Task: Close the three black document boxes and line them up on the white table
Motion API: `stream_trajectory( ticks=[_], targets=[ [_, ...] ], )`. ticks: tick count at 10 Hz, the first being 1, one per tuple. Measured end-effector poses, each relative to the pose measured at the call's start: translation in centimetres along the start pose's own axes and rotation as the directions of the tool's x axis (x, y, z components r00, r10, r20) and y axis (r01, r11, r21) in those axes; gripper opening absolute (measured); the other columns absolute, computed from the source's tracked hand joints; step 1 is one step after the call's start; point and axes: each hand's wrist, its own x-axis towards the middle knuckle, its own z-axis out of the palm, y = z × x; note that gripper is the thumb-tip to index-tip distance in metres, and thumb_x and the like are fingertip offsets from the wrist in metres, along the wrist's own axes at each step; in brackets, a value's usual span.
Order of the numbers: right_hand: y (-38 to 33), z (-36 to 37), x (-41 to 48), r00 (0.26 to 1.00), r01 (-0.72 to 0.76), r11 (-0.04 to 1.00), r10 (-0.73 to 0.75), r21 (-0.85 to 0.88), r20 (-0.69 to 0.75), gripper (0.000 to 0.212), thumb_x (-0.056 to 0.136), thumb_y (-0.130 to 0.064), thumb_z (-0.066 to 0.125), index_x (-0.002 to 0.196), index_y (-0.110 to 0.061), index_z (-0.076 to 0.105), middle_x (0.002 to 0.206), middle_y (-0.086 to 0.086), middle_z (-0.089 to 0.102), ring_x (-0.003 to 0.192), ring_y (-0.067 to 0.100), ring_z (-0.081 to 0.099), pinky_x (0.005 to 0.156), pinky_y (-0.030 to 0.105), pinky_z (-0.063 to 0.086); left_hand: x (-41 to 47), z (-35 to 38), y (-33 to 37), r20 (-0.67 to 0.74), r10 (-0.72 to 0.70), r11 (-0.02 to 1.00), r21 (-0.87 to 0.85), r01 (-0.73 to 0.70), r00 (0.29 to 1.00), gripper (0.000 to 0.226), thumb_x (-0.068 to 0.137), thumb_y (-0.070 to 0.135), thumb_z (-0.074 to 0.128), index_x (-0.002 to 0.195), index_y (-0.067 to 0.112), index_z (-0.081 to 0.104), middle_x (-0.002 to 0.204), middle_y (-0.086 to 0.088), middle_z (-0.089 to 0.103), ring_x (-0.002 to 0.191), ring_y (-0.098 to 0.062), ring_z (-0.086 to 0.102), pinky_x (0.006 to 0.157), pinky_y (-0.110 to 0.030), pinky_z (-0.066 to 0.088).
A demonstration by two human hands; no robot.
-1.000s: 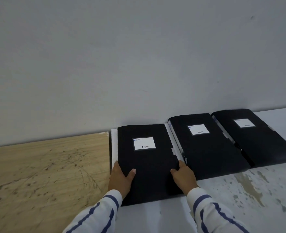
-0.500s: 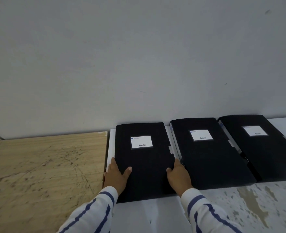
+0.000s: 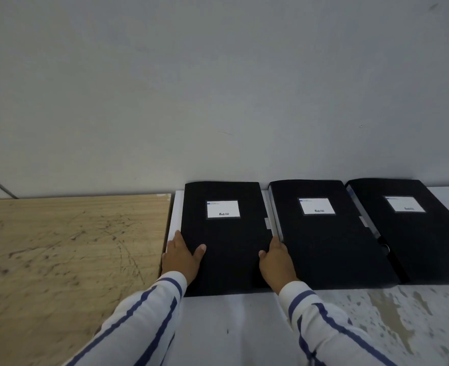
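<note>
Nearest to us, two striped sleeves (image 3: 149,313) reach forward over the white table (image 3: 231,328), whose right part is blotched and worn. The left hand (image 3: 182,257) lies against the left edge of the left box (image 3: 226,239), fingers down the side and thumb spread flat on the lid; the right hand (image 3: 277,261) mirrors it at the right edge, thumb on top and fingers tucked into the narrow gap beside the middle box (image 3: 323,233). Both hands are partly open and clasp the box by its sides rather than closing round anything — a hold we judge suited to sliding and squaring it, not lifting. The left box sits near the table's left edge, just beside the wooden surface (image 3: 67,247). All three lids lie flat, so we judge the closing done. The boxes are matt black, each with a white label (image 3: 223,208) on the far half. Further right, the right box (image 3: 411,228) overlaps or touches the middle one; we cannot tell which. Their far ends meet the grey wall (image 3: 218,88) — the row looks nearly aligned.
</note>
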Motion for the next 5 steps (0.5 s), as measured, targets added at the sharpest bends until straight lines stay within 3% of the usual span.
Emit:
stream_trajectory(
  ticks=[2,5],
  targets=[
    [0.6,0.5,-1.9,0.984,0.168,0.979,-0.174,-0.118,-0.036,0.066,0.092,-0.022,0.055,0.147,-0.013,0.019,0.156,0.008,0.017,0.145,0.027,0.016,0.115,0.040,0.030,-2.7,-0.3,-0.1,-0.056,0.120,0.984,0.139,-0.111,0.991,0.080,0.088,0.047,0.054,0.149,0.012,0.016,0.156,-0.010,0.025,0.144,-0.031,0.023,0.116,-0.048,0.027],
    [-0.5,0.0,-6.5,0.950,0.309,0.941,-0.312,-0.137,0.000,0.057,0.093,-0.025,0.053,0.144,-0.013,0.030,0.152,0.007,0.029,0.143,0.024,0.024,0.113,0.035,0.029,-7.3,-1.4,0.6,0.033,0.253,0.954,0.160,-0.255,0.967,0.074,0.091,0.043,0.051,0.151,0.017,0.015,0.160,-0.005,0.018,0.148,-0.028,0.012,0.119,-0.045,0.016]
  ],
)
